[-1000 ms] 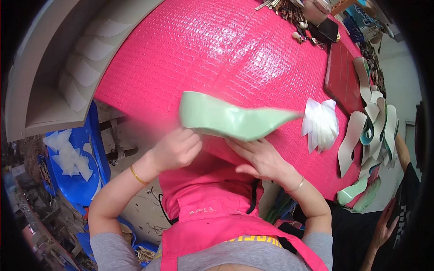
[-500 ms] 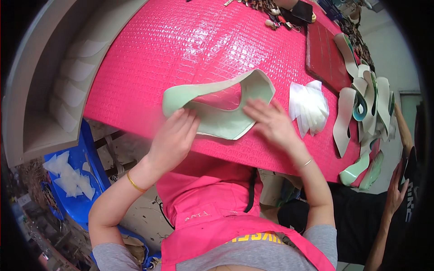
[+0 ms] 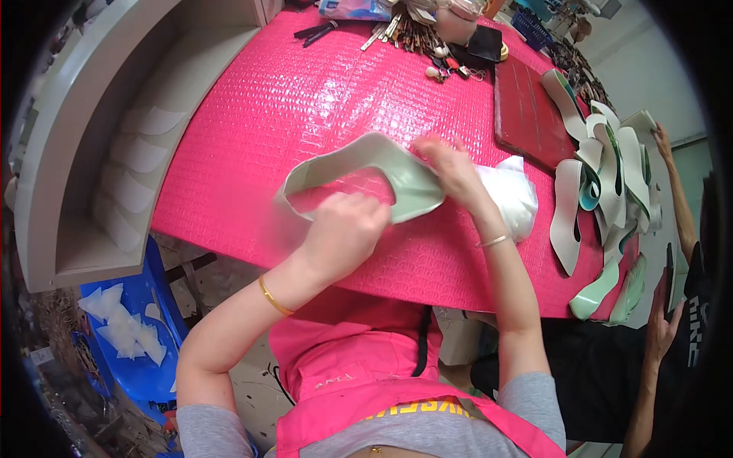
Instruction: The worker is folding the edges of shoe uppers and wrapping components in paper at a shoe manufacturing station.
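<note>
A pale green shoe upper [image 3: 418, 191] with an off-white outer side stands as a loop over the pink table, its toe part to the right. My left hand [image 3: 347, 233] is curled over its near side, fingers closed on the edge; the palm hides part of that side. At the toe's right edge is my right hand [image 3: 452, 174], its fingers raised and blurred, so whether they grip the edge is unclear. Just right of that hand lies a stack of thin white translucent pieces [image 3: 513, 200], partly hidden by my wrist.
Several shoe uppers [image 3: 566, 217] are heaped at the table's right, beside a dark red board [image 3: 528, 114]. A grey shelf box [image 3: 88, 263] with white pieces borders the left. A blue stool [image 3: 141, 378] holds white scraps. Another person's hand [image 3: 663, 333] is at the right.
The shoe upper has turned and its near side has lifted. My left hand has moved right and closed over the near side; my right hand has moved up along the toe's edge.
</note>
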`<state>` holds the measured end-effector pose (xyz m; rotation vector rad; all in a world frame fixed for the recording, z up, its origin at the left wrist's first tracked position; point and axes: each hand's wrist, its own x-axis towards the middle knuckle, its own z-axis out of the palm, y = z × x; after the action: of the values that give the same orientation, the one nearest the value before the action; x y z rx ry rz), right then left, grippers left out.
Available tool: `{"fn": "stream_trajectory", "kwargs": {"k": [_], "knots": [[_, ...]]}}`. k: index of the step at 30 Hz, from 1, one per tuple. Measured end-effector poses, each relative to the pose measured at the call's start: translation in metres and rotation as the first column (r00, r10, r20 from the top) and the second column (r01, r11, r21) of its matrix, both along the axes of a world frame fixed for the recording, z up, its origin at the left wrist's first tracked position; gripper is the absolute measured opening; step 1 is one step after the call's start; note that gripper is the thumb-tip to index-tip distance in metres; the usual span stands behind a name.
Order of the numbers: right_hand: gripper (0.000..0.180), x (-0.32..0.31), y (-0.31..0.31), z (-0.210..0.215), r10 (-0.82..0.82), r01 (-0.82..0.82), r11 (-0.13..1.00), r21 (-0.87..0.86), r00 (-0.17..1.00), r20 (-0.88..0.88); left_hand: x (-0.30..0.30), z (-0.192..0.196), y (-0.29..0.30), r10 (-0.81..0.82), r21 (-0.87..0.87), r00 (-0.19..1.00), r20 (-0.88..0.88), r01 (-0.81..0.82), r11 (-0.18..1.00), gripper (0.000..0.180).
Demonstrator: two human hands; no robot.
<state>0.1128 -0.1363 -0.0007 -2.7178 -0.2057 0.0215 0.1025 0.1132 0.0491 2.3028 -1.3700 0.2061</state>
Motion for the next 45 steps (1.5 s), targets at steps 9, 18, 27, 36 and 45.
{"fn": "stream_trajectory", "kwargs": {"k": [9, 18, 27, 36, 45], "knots": [[0.034, -0.038, 0.123, 0.061, -0.193, 0.082, 0.832, 0.548, 0.97, 0.149, -0.011, 0.008, 0.0, -0.686, -0.399, 0.211, -0.696, -0.909, 0.125, 0.024], [0.034, -0.013, 0.164, 0.06, 0.0, 0.141, 0.785, 0.603, 0.974, -0.228, 0.016, -0.002, 0.04, -0.33, -0.535, 0.452, -0.829, -0.812, 0.233, 0.017], [0.027, -0.057, 0.191, 0.053, -0.137, 0.047, 0.925, 0.378, 0.967, 0.216, 0.043, 0.0, 0.032, -0.341, -0.501, 0.419, -0.842, -0.841, 0.204, 0.017], [0.013, -0.139, 0.179, 0.054, -0.07, 0.055, 0.989, 0.134, 0.991, 0.112, 0.077, -0.04, 0.006, -0.385, -0.357, 0.22, -0.896, -0.873, 0.332, 0.014], [0.035, -0.058, 0.068, 0.051, 0.0, 0.225, 0.34, 0.913, 0.971, -0.24, 0.074, -0.006, 0.005, -0.524, -0.53, 0.125, -0.843, -0.361, 0.767, 0.019]]}}
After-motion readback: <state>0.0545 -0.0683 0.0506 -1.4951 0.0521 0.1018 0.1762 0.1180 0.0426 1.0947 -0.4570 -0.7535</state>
